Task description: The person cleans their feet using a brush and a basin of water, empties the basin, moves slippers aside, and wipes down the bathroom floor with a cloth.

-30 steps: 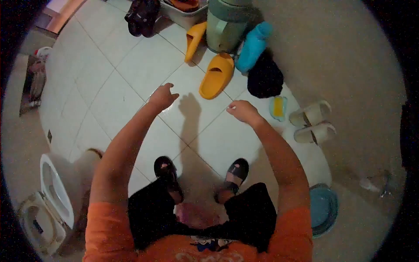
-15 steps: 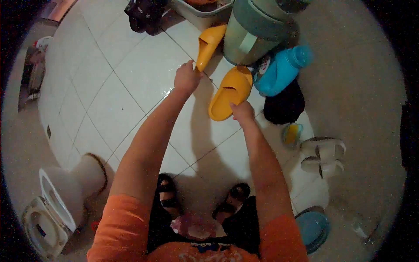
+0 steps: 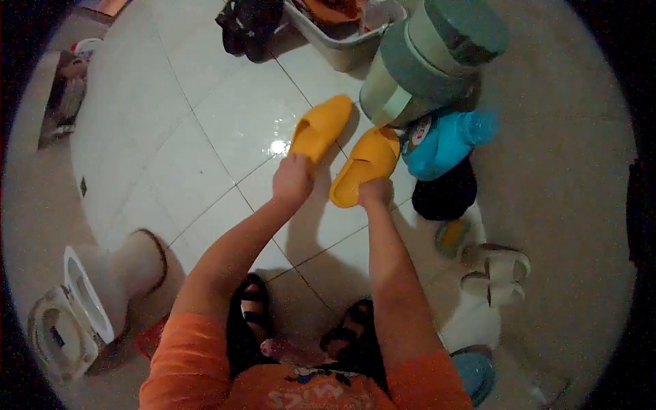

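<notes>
My left hand (image 3: 294, 181) is closed round the heel end of one yellow slipper (image 3: 326, 123), whose toe points up and to the right. The second yellow slipper (image 3: 372, 154) lies just right of it, and my right hand (image 3: 374, 193) grips its heel end from the right side. A blue bottle (image 3: 447, 145) and a black round object (image 3: 445, 191) are to the right of the slippers. Beyond them stands a green-grey bin-like container (image 3: 417, 75).
A grey tub (image 3: 345, 51) with items inside and dark shoes (image 3: 249, 27) are at the top. A toilet (image 3: 96, 294) is at the lower left. Pale slippers (image 3: 502, 273), a yellow sponge (image 3: 452, 236) and a blue basin (image 3: 475, 376) lie on the right.
Both hands have closed on the yellow slippers. The left slipper has moved down, nearer to me, and the view has shifted.
</notes>
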`<state>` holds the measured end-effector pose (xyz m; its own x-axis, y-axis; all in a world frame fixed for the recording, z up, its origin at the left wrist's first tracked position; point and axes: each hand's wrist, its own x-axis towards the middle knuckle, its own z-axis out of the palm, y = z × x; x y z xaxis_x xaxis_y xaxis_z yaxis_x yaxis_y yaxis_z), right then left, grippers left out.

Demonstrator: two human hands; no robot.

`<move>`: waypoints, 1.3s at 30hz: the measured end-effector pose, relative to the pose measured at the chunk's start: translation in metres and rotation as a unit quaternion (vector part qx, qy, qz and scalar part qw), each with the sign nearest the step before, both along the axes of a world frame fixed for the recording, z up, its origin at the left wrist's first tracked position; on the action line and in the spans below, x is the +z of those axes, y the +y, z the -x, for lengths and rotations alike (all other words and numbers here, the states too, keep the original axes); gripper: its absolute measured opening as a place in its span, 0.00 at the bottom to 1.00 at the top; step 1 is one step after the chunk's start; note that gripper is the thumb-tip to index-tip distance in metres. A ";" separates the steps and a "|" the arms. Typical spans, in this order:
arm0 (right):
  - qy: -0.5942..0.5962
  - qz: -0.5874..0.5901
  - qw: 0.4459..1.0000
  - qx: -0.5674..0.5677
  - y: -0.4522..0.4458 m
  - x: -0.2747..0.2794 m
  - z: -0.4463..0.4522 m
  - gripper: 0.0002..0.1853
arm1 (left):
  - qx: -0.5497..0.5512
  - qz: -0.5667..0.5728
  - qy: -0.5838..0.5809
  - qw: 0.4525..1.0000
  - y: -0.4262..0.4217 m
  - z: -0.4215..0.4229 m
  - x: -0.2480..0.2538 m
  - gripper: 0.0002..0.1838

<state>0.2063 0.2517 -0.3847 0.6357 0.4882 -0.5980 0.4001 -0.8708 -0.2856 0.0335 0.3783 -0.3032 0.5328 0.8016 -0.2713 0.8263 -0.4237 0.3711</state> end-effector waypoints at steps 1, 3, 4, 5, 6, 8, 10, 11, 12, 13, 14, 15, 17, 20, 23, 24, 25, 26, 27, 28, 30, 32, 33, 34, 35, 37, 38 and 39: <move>-0.012 0.001 1.000 0.004 0.001 -0.004 0.000 0.10 | -0.021 -0.009 0.022 1.000 -0.004 0.017 -0.002 0.14; -0.018 0.007 1.000 -0.008 0.006 -0.002 0.002 0.11 | -0.044 0.021 0.080 0.996 -0.008 0.040 0.031 0.13; -0.017 0.010 1.000 -0.016 0.009 -0.001 0.002 0.12 | -0.040 0.013 0.084 0.996 -0.005 0.056 0.041 0.13; -0.014 0.011 1.000 -0.025 0.011 0.002 0.002 0.12 | -0.102 0.002 0.100 0.990 -0.001 0.074 0.049 0.14; -0.016 0.012 0.999 -0.038 0.011 0.005 -0.001 0.13 | -0.177 -0.007 0.102 0.979 0.006 0.082 0.053 0.14; -0.005 0.009 0.999 -0.045 0.011 0.011 0.007 0.15 | -0.165 -0.019 0.145 0.975 0.008 0.110 0.095 0.14; 0.003 0.002 0.998 -0.057 0.011 0.016 0.007 0.16 | -0.157 -0.027 0.186 0.970 0.015 0.122 0.118 0.14; 0.009 -0.009 0.998 -0.061 0.010 0.016 0.007 0.17 | -0.143 -0.044 0.208 0.967 0.021 0.126 0.120 0.15; 0.017 -0.018 0.998 -0.065 0.009 0.019 0.006 0.18 | -0.132 -0.059 0.230 0.962 0.025 0.129 0.117 0.15; 0.024 -0.029 0.997 -0.070 0.007 0.020 0.005 0.19 | -0.124 -0.067 0.229 0.963 0.032 0.129 0.111 0.14; 0.033 -0.041 0.996 -0.073 0.004 0.020 0.004 0.20 | -0.128 -0.081 0.227 0.962 0.040 0.133 0.101 0.14; 0.037 -0.045 0.996 -0.072 0.001 0.023 0.003 0.21 | -0.134 -0.091 0.223 0.961 0.045 0.137 0.089 0.13; 0.052 -0.028 0.996 -0.063 -0.002 0.044 0.005 0.22 | -0.140 -0.090 0.199 0.966 0.058 0.145 0.063 0.13; 0.221 -0.123 0.929 -0.271 -0.008 0.036 0.000 0.19 | -0.133 -0.089 0.169 0.972 0.058 0.151 0.031 0.14; 0.245 -0.185 0.886 -0.346 -0.005 0.027 -0.002 0.19 | -0.101 -0.044 0.177 0.978 0.060 0.141 0.010 0.17; 0.219 -0.186 0.900 -0.329 -0.004 0.028 0.000 0.19 | -0.106 -0.047 0.158 0.981 0.060 0.137 0.003 0.18; 0.189 -0.181 0.917 -0.303 -0.003 0.027 0.002 0.19 | -0.112 -0.046 0.139 0.983 0.057 0.134 -0.005 0.20; 0.154 -0.171 0.935 -0.270 -0.003 0.026 0.002 0.19 | -0.123 -0.039 0.135 0.982 0.054 0.132 -0.014 0.20; 0.123 -0.150 0.951 -0.241 -0.001 0.031 0.005 0.19 | -0.132 -0.014 0.131 0.982 0.056 0.127 -0.010 0.21; 0.086 -0.140 0.964 -0.211 -0.002 0.035 0.009 0.20 | -0.139 -0.007 0.121 0.983 0.056 0.120 -0.010 0.22; 0.002 -0.135 0.978 -0.156 -0.004 0.046 0.028 0.20 | -0.139 0.003 0.090 0.986 0.053 0.104 -0.002 0.23; -0.025 -0.124 0.984 -0.123 -0.010 0.042 0.059 0.20 | -0.131 0.014 0.071 0.989 0.046 0.093 -0.002 0.23; -0.002 -0.112 0.987 -0.119 -0.012 0.028 0.076 0.23 | -0.147 0.011 0.045 0.988 0.043 0.090 -0.003 0.23; 0.020 -0.099 0.988 -0.115 -0.012 0.016 0.092 0.25 | -0.163 0.003 0.020 0.986 0.039 0.087 -0.005 0.23; 0.043 -0.087 0.989 -0.111 -0.009 0.008 0.105 0.28 | -0.166 0.003 0.023 0.986 0.039 0.084 -0.007 0.23; 0.044 -0.138 0.975 -0.167 0.001 0.008 0.127 0.25 | -0.181 0.022 0.018 0.983 0.035 0.082 -0.010 0.27; 0.030 -0.169 0.965 -0.200 0.002 0.017 0.126 0.21 | -0.185 0.019 0.019 0.982 0.036 0.083 -0.008 0.27; 0.015 -0.202 0.952 -0.231 0.004 0.030 0.125 0.18 | -0.145 0.056 0.014 0.988 0.037 0.081 -0.007 0.29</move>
<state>0.0815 0.2557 -0.3550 0.8234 0.3548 -0.4428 -0.0127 -0.7687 -0.6394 -0.0477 0.4154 -0.3097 0.7265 0.5805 -0.3678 0.6870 -0.6021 0.4068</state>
